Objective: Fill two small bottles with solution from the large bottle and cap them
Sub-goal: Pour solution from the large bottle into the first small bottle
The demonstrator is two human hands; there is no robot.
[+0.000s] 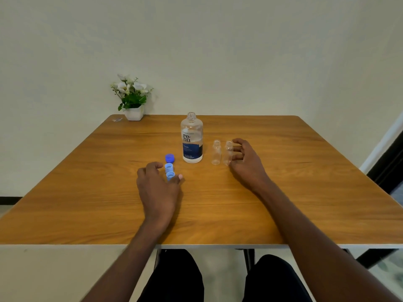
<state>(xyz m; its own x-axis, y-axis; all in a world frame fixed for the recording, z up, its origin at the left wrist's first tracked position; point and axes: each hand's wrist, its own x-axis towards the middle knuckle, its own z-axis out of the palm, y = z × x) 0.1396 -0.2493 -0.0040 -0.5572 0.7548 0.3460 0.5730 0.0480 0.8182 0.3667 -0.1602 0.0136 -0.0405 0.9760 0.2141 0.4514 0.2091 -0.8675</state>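
Large clear plastic bottle with a blue label (191, 140) stands uncapped on the wooden bench (283, 192), between both hands. Left grip (158, 184) curls around a light-blue cap (170, 175). Right grip (245, 159) is half wide, fingers beside two small clear bottles (227, 152), holding nothing clearly.

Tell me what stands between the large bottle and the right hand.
In the head view, two small clear bottles: one apart from the large bottle, the other right at the fingers of the right hand. Both are uncapped.
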